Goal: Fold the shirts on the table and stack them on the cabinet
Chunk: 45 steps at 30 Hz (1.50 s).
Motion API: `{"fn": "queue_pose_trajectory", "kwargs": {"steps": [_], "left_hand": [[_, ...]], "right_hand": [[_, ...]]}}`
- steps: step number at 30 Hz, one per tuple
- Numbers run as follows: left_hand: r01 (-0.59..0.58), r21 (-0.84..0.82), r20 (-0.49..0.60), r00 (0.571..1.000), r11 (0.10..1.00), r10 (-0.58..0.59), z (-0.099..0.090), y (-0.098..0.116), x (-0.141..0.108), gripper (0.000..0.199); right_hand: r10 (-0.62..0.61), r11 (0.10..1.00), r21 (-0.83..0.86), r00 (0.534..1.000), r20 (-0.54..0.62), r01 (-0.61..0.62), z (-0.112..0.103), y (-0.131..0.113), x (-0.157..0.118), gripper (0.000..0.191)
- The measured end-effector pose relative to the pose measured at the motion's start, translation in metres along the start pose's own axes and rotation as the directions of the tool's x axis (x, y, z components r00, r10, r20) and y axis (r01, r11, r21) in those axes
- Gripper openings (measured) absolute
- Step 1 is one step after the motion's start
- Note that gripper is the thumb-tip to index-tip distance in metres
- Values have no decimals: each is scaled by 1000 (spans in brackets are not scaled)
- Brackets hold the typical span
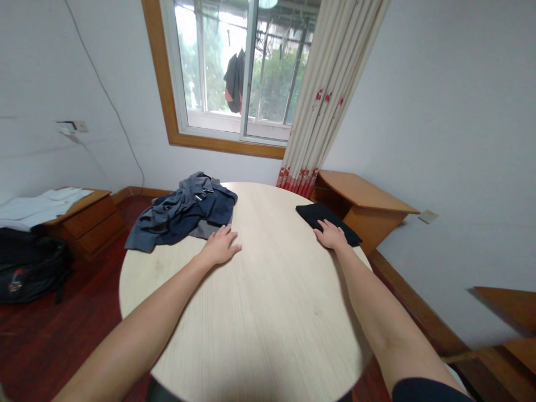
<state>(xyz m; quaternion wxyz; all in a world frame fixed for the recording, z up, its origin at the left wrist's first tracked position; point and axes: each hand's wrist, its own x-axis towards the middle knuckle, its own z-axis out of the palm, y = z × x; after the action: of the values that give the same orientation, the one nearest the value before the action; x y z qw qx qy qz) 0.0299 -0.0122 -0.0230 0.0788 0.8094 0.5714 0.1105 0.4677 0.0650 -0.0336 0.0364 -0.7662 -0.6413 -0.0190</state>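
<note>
My left hand (220, 245) rests on the pale round table (268, 312) with its fingers spread. Its fingertips are at the near edge of a crumpled heap of grey and navy clothes (188, 206), which lies on the table's far left. On the far right, my right hand (332, 234) lies with fingers apart at the near edge of a flat, dark folded cloth (324, 214). The fingertips overlap that cloth, though whether they press on it I cannot tell. Neither hand grips anything.
Behind the table are a window (234, 72) and a cream curtain (330, 84). A wooden desk (364, 192) stands close by at the right. To the left are a drawer cabinet (92, 223) with papers on top and a black bag (31, 265) on the floor.
</note>
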Motion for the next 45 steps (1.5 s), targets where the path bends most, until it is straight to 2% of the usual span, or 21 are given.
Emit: {"fn": "queue_pose_trajectory", "kwargs": {"steps": [3,5,8,12,15,19,22,25,28,32,34,36,39,40,43,45], "left_hand": [[-10,16,42,999,1000,9,-1,3,-2,53],[-22,23,65,998,999,21,-1,5,-3,55],[-36,24,92,995,999,33,-2,5,-3,57],[-41,27,106,994,999,38,-2,3,-1,59],[-42,32,96,995,999,39,-2,3,-1,59],[-37,35,90,995,999,33,0,4,-2,57],[-42,-13,28,999,999,42,-3,4,-2,50],[-21,-130,-129,992,991,4,-15,0,0,43],[35,-171,-344,934,985,-93,-32,-11,1,39],[193,-141,-566,789,971,-239,-45,-37,0,33],[290,-137,-602,735,947,-312,-44,-49,1,37],[357,-136,-588,721,924,-366,-42,-57,1,45],[399,-154,-580,704,904,-410,-42,-59,1,55],[403,-159,-601,684,901,-413,-45,-59,0,56],[419,-169,-697,589,892,-409,-56,-58,-5,53],[430,-193,-722,547,882,-425,-63,-63,-9,52]], "right_hand": [[41,999,-25,999,13,-41,-1,8,11,64],[66,996,-55,998,11,-65,-3,5,14,65],[67,991,-111,997,-42,-71,-3,-12,8,65],[-37,995,-97,996,-77,29,8,-47,-15,64],[-80,996,-36,995,-67,78,18,-67,-30,64],[-62,996,59,998,1,62,21,-74,-36,65],[-48,995,92,999,6,47,18,-73,-36,66],[-30,993,115,998,-61,37,17,-72,-37,62],[-76,982,164,993,-94,91,18,-70,-43,55],[-192,953,229,980,-50,199,20,-68,-51,54],[-227,943,243,974,-25,226,19,-69,-53,55],[-258,935,250,966,-6,251,19,-72,-55,55],[-281,928,257,960,10,269,17,-77,-57,55],[-285,927,260,959,13,272,16,-78,-59,55],[-292,923,268,956,22,276,12,-80,-62,56],[-291,923,272,956,23,274,10,-81,-63,56]]}}
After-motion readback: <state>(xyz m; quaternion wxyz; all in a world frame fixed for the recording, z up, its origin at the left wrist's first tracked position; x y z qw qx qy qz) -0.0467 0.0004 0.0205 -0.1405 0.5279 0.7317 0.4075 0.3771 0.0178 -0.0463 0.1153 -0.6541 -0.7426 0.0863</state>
